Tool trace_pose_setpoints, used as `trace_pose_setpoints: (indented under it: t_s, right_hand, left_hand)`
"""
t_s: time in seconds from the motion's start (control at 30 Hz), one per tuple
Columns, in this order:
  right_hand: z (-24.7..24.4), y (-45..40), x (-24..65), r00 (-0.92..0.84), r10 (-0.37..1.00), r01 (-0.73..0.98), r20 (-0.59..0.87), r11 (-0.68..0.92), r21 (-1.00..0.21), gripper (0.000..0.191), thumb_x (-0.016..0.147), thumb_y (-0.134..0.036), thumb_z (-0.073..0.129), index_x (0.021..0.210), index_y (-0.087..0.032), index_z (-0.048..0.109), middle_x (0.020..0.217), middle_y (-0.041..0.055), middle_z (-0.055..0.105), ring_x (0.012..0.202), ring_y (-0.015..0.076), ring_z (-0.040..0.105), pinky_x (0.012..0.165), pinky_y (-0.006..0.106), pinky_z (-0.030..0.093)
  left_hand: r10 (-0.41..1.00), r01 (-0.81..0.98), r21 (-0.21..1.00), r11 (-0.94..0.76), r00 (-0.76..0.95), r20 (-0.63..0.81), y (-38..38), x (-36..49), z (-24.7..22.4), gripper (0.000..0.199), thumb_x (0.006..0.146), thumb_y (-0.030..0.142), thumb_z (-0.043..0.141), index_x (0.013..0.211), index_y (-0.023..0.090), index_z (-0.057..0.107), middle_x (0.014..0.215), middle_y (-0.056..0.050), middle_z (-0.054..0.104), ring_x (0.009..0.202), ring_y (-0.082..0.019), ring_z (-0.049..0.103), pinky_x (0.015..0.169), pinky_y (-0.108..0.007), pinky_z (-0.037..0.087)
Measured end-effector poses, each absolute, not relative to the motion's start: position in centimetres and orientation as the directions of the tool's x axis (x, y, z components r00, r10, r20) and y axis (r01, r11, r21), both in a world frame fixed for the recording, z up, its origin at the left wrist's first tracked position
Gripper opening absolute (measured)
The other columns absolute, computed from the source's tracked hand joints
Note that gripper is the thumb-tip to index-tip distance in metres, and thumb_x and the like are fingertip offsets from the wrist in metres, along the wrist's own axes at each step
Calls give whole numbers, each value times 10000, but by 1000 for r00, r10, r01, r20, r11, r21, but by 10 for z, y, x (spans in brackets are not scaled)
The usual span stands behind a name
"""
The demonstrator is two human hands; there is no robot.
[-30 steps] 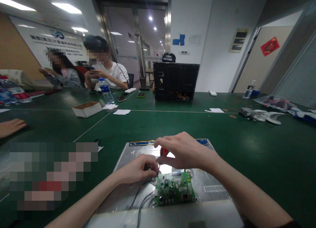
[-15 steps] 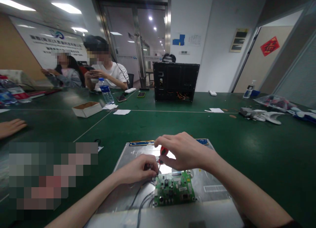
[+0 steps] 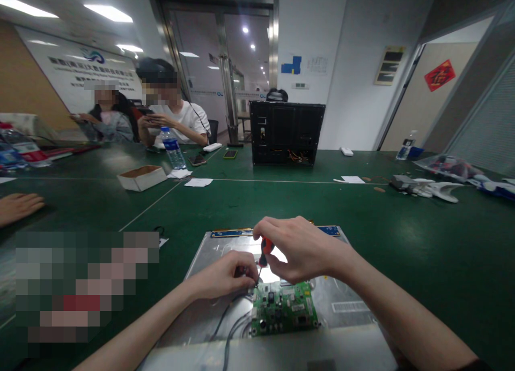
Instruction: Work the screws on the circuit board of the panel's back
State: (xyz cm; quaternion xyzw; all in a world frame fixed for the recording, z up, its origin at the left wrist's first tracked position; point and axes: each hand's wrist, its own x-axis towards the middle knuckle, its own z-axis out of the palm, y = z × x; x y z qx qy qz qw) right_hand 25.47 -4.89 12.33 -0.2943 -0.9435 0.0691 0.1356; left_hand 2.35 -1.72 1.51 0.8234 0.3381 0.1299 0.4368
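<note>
A green circuit board (image 3: 284,306) lies on the silver metal back of a flat panel (image 3: 341,320) in front of me. My right hand (image 3: 300,247) is closed on a red and black screwdriver (image 3: 265,246), held nearly upright. The screwdriver's thin shaft runs down to the board's upper left corner. There my left hand (image 3: 229,274) is pinched, its fingertips by the shaft's lower end. Whatever sits under those fingertips is hidden. Dark cables (image 3: 228,333) curve over the panel left of the board. A blue strip board (image 3: 231,233) runs along the panel's far edge.
Across the green table (image 3: 225,205) stand a black computer case (image 3: 287,132), a water bottle (image 3: 173,148) and a small open box (image 3: 141,179). Scrap metal and plastic parts (image 3: 424,187) lie at right. Another person's hand (image 3: 20,207) rests at left; two people sit beyond.
My right hand has shifted very slightly, and the screwdriver's handle appears turned a little in its fingers. My left hand and the board have stayed put.
</note>
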Motion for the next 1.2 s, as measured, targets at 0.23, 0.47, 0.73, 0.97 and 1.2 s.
trace_pose_setpoints:
  t_s: [0.23,0.47,0.73,0.97,1.2]
  right_hand:
    - [121,-47,252,-752,617,592,230,787,-175,243,938,-281,586,1152,-172,543,985,51,727,715,157,604,554,282,280]
    - [122,-47,255,-782,580,549,225,814,-191,209,943,-292,583,1110,-171,549,1031,59,709,761,162,615,574,279,325]
    - [123,-49,253,-778,590,555,215,807,-202,243,908,-226,555,1139,-153,540,1009,67,709,736,163,601,572,288,340]
    - [122,-47,253,-770,602,572,210,798,-190,211,961,-307,577,1135,-189,556,962,33,733,733,158,622,575,278,316]
    - [124,-49,258,-809,533,489,248,844,-220,279,832,-200,574,1107,-158,561,1023,55,686,744,149,569,583,288,315]
  left_hand:
    - [688,468,796,-383,720,-92,-20,25,16,77,775,248,646,784,179,678,765,3,625,722,-170,558,663,-265,414]
    - [686,472,799,-371,720,-107,-19,24,16,102,789,271,648,811,181,692,766,1,632,715,-169,556,652,-258,426]
    - [683,458,798,-391,726,-83,-19,24,16,92,781,260,650,781,177,687,764,-1,641,712,-173,561,661,-267,427]
    - [685,463,803,-374,722,-98,-20,24,15,90,803,254,637,823,178,680,767,0,620,711,-170,552,656,-268,417]
    - [673,462,795,-394,734,-93,-18,24,16,96,782,268,643,776,175,662,785,-7,622,744,-189,565,676,-283,416]
